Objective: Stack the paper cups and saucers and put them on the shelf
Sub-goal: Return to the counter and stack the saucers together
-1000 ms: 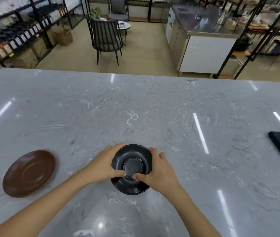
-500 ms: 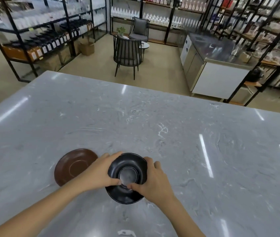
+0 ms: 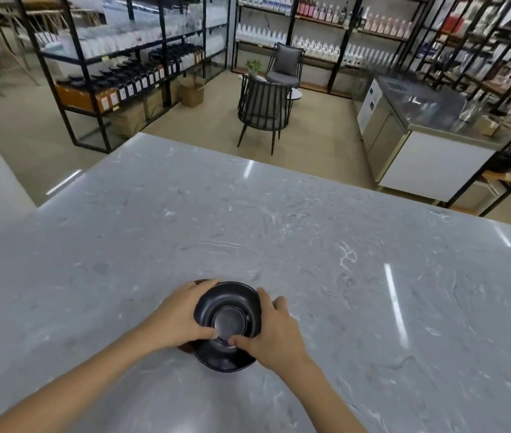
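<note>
A stack of black saucers [image 3: 228, 320] is held between both my hands just above the grey marble counter [image 3: 279, 239]. My left hand [image 3: 179, 317] grips its left rim and my right hand [image 3: 273, 332] grips its right rim, thumbs resting on the top saucer. A brown saucer [image 3: 185, 350] lies underneath the stack; only thin slivers of its rim show at the lower left and behind my left fingers. No paper cups are in view.
Beyond the counter's far edge are a black slatted chair [image 3: 263, 110], black metal shelves of bottles [image 3: 129, 70] at the left and back, and a steel-topped cabinet [image 3: 419, 145] at the right.
Both hands carried the black saucers leftward over the brown saucer, which is now almost fully covered. The view swung left and upward; the dark object at the right edge left the frame.
</note>
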`<state>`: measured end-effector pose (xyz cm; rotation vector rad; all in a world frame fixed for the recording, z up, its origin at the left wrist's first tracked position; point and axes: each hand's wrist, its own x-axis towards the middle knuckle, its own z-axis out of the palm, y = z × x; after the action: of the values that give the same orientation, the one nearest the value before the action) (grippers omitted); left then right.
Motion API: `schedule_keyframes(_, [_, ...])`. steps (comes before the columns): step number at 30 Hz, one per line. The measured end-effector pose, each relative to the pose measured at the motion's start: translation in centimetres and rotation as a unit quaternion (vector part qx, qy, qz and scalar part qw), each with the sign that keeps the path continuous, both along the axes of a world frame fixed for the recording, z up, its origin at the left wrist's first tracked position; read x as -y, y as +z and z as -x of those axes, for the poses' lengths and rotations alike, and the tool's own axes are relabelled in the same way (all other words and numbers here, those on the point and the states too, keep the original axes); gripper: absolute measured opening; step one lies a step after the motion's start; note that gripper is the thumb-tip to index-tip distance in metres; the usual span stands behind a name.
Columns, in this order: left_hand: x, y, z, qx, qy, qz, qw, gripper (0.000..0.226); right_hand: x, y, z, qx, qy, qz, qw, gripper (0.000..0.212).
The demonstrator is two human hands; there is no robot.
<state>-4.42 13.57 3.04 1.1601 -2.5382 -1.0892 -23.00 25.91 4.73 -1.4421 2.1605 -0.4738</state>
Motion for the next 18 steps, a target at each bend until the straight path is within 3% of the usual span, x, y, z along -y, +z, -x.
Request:
schedule_keyframes(3, [1.1, -0.2, -1.1, -0.006, 0.009, -0.004, 1.0, 0.099, 1.6, -0.2, -1.2, -0.006, 0.004, -0.008, 1.0, 0.103])
schedule_keyframes(10, [2.3, -0.9, -1.9, -0.004, 0.056, -0.011, 0.998, 0.097, 3.9, -1.4, -2.4, -0.028, 0.002, -0.013, 1.0, 0.091])
schedule_keyframes(18, [2.4, -1.5, -2.3, 0.053, 0.064, 0.005, 0.997, 0.095, 4.3, -2.8, -3.8, -0.039, -0.019, -0.022, 0.999, 0.115])
